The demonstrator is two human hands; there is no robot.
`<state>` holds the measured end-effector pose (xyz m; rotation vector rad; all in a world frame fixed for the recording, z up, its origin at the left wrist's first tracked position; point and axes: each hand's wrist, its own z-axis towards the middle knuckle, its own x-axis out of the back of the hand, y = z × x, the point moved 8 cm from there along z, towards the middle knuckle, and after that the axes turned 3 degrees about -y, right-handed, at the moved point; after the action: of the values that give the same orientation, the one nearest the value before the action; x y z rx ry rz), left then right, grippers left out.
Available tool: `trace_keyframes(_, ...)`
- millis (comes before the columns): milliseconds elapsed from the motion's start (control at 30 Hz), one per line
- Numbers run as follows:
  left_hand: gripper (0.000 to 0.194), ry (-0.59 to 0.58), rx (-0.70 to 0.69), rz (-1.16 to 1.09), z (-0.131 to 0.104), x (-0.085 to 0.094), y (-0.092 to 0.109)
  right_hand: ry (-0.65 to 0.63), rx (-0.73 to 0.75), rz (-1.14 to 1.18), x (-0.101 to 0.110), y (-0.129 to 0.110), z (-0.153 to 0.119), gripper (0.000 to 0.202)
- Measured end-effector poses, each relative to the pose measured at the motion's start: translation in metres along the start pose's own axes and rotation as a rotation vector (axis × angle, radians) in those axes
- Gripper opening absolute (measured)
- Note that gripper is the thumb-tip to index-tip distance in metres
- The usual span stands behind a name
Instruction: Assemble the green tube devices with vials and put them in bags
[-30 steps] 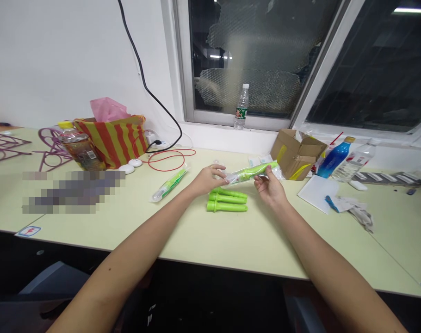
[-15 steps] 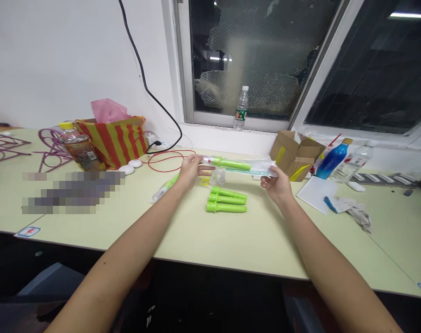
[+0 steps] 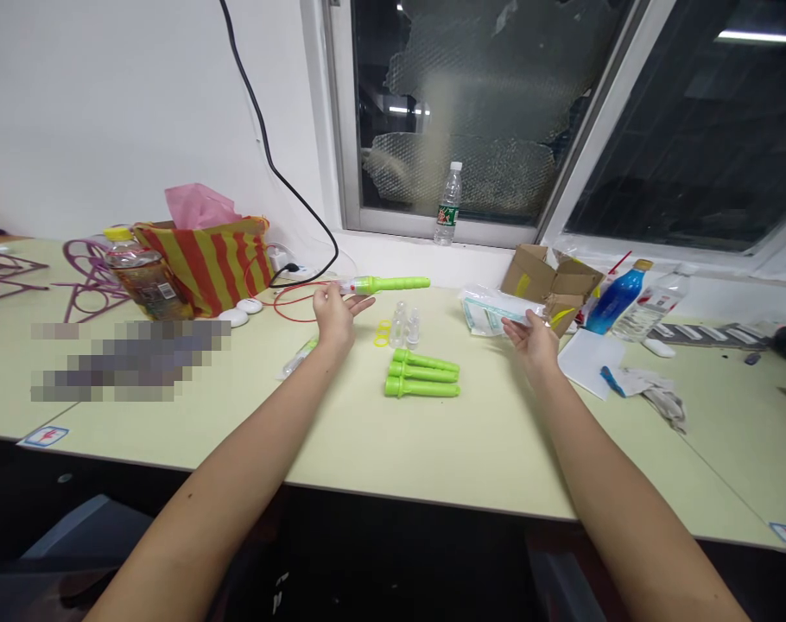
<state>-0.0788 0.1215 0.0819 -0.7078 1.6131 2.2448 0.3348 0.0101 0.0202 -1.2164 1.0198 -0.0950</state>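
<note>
My left hand pinches the clear end of a green stick, which points right above the table. In my right hand is a clear plastic wrapper with teal print, held by its right end. Between the hands, three green tubes lie side by side on the table. Behind them are small clear plastic pieces and yellow rings. Another wrapped green item lies by my left forearm, partly hidden by it.
A striped bag and a tea bottle stand at the left. At the right are a cardboard box, a blue bottle, white paper and a glove. A water bottle stands on the sill.
The green stick, earlier lying across the wrapper between both hands, is now apart from it. My left hand has moved left with the stick; my right hand moved slightly right with the wrapper.
</note>
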Motion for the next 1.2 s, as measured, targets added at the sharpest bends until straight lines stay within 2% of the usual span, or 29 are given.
trace_keyframes(100,0.021,-0.011,0.012,-0.001,-0.003,-0.003,-0.004,0.023,-0.033,0.041,-0.001,0.009,0.001,0.026)
trace_keyframes(400,0.024,-0.026,0.025,-0.039,-0.008,-0.008,-0.009,0.09,0.003,0.086,0.0,0.016,0.006,0.008)
trace_keyframes(467,0.024,-0.042,0.034,-0.044,-0.012,-0.011,-0.011,0.062,-0.015,0.11,-0.007,0.02,0.008,0.004)
trace_keyframes(567,0.023,-0.083,0.04,-0.046,-0.02,-0.019,-0.014,-0.051,-0.079,0.102,-0.024,0.022,0.01,0.014)
trace_keyframes(633,0.024,-0.107,0.047,-0.044,-0.025,-0.024,-0.016,-0.114,-0.188,-0.039,-0.03,0.025,0.007,0.013)
trace_keyframes(767,0.027,-0.172,0.072,-0.046,-0.037,-0.033,-0.021,-0.238,-0.545,-0.555,-0.026,0.035,-0.012,0.018)
trace_keyframes(867,0.028,-0.273,0.081,-0.055,-0.049,-0.045,-0.022,-0.29,-0.577,-0.633,-0.024,0.027,-0.025,0.024)
trace_keyframes(967,0.032,-0.367,0.095,-0.046,-0.062,-0.056,-0.022,-0.389,-0.44,-0.593,-0.039,0.016,-0.039,0.026)
trace_keyframes(1067,0.036,-0.448,0.121,-0.033,-0.073,-0.064,-0.024,-0.479,-0.087,-0.662,-0.062,-0.005,-0.057,0.025)
trace_keyframes(1133,0.037,-0.49,0.135,-0.029,-0.077,-0.068,-0.025,-0.629,0.13,-0.772,-0.082,-0.012,-0.077,0.03)
trace_keyframes(1200,0.038,-0.516,0.144,-0.031,-0.079,-0.07,-0.026,-0.756,0.335,-0.975,-0.096,-0.014,-0.097,0.035)
